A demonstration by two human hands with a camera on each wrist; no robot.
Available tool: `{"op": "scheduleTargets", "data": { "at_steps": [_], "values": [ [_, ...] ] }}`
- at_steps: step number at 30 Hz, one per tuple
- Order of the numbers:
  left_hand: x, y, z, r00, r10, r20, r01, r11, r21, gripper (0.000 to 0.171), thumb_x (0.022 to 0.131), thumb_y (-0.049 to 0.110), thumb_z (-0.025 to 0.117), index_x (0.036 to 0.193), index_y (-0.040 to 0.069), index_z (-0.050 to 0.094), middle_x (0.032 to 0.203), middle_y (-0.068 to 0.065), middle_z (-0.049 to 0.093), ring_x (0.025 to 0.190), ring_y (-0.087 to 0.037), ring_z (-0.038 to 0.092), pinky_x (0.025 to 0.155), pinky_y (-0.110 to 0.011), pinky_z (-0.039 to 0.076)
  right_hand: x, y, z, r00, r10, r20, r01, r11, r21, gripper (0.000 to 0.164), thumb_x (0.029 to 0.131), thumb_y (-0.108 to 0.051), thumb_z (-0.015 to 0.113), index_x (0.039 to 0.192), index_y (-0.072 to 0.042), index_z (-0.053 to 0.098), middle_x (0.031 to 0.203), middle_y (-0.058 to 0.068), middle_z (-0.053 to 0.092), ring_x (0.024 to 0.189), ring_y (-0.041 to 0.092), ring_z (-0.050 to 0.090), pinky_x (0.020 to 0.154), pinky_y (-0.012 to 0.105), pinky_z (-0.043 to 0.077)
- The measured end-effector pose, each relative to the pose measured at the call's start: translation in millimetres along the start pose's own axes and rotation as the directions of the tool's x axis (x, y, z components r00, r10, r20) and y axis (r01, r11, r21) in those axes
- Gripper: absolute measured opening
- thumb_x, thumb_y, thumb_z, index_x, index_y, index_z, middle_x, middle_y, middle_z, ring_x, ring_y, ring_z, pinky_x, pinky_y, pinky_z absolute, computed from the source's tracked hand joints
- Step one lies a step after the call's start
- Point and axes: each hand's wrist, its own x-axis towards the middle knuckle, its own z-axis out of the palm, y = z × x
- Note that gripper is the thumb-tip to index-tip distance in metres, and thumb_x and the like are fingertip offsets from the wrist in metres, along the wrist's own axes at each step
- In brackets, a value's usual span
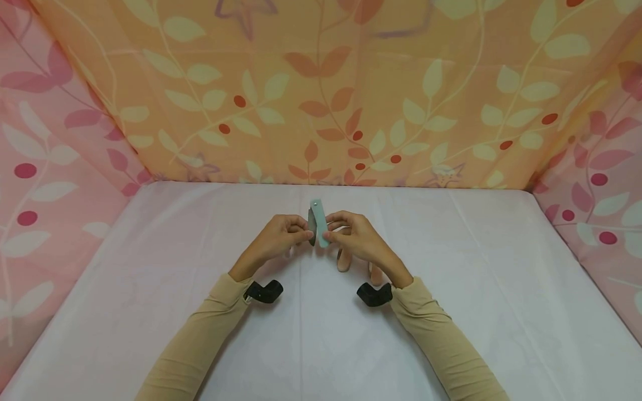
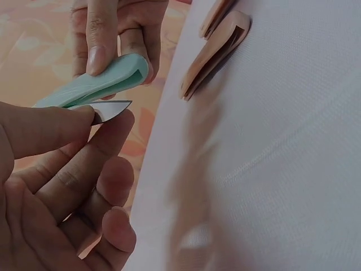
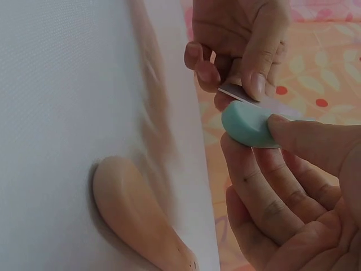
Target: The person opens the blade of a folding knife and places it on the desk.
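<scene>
A folding knife with a mint-green handle (image 1: 321, 225) and a short steel blade (image 2: 115, 109) is held between both hands over the far middle of the table. Its blade stands at a narrow angle to the handle, pivot end up in the head view. My left hand (image 1: 281, 234) pinches the blade between thumb and forefinger, the pointed tip showing past the thumb in the left wrist view. With thumb and fingertips, my right hand (image 1: 358, 236) grips the mint handle near its free end. Below the right hand lie two peach-brown folded knives (image 1: 344, 260), their blades hidden.
A white cloth covers the table (image 1: 321, 345). Black wrist cameras (image 1: 266, 291) stick out inward from both sleeves. Leaf-patterned orange fabric (image 1: 321, 111) rises behind the far edge, with pink fabric (image 1: 45, 211) at the left and right sides.
</scene>
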Motion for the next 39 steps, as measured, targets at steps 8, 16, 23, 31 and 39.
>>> {"op": "scheduleTargets", "data": {
  "at_steps": [8, 16, 23, 31, 39],
  "values": [
    [0.0, 1.0, -3.0, 1.000, 0.000, -0.008, 0.000, 1.000, 0.007, 0.015, 0.096, 0.014, 0.064, 0.103, 0.001, 0.067, 0.091, -0.018, 0.073, 0.079, -0.027, 0.060, 0.064, -0.026, 0.045, -0.9, -1.4, -1.7, 1.000, 0.008, 0.005, -0.009, 0.999, 0.035, 0.040, 0.094, -0.014, 0.066, 0.130, 0.002, 0.055, 0.118, 0.021, 0.065, 0.097, 0.026, 0.071, 0.085, 0.047, 0.058],
    [-1.1, 3.0, -7.4, 1.000, 0.000, -0.021, 0.001, 1.000, 0.012, 0.017, 0.093, 0.015, 0.066, 0.103, 0.002, 0.067, 0.089, -0.020, 0.071, 0.074, -0.021, 0.058, 0.065, -0.025, 0.046, -1.1, 0.2, -3.2, 1.000, -0.008, 0.018, 0.007, 0.999, 0.044, 0.040, 0.095, -0.011, 0.065, 0.130, 0.003, 0.054, 0.118, 0.023, 0.063, 0.097, 0.027, 0.071, 0.085, 0.048, 0.057],
    [-2.0, 1.8, -11.6, 0.999, 0.003, -0.033, -0.002, 1.000, 0.030, 0.017, 0.092, 0.016, 0.066, 0.103, 0.002, 0.068, 0.082, -0.008, 0.071, 0.079, -0.024, 0.060, 0.067, -0.027, 0.047, -1.3, 1.1, -3.2, 1.000, -0.015, 0.027, 0.014, 0.999, 0.050, 0.040, 0.096, -0.010, 0.063, 0.132, 0.003, 0.052, 0.118, 0.022, 0.062, 0.095, 0.023, 0.070, 0.086, 0.048, 0.057],
    [-2.9, 1.5, -13.4, 0.998, 0.009, -0.061, -0.006, 0.998, 0.055, 0.017, 0.092, 0.015, 0.065, 0.103, 0.002, 0.069, 0.080, -0.005, 0.070, 0.085, -0.029, 0.062, 0.065, -0.028, 0.040, -2.6, -1.2, -6.4, 1.000, -0.006, 0.029, 0.006, 1.000, 0.008, 0.038, 0.095, -0.013, 0.064, 0.130, 0.001, 0.054, 0.118, 0.020, 0.063, 0.095, 0.023, 0.071, 0.086, 0.038, 0.056],
    [-3.2, 3.6, -15.1, 0.996, 0.010, -0.087, -0.006, 0.999, 0.051, 0.019, 0.092, 0.015, 0.064, 0.105, 0.001, 0.069, 0.078, -0.003, 0.066, 0.079, -0.029, 0.057, 0.059, -0.026, 0.038, -5.4, -4.0, -12.1, 0.999, -0.007, 0.032, 0.008, 1.000, -0.024, 0.034, 0.095, -0.013, 0.064, 0.127, -0.002, 0.057, 0.115, 0.017, 0.065, 0.094, 0.025, 0.072, 0.093, 0.038, 0.051]
  ]
}}
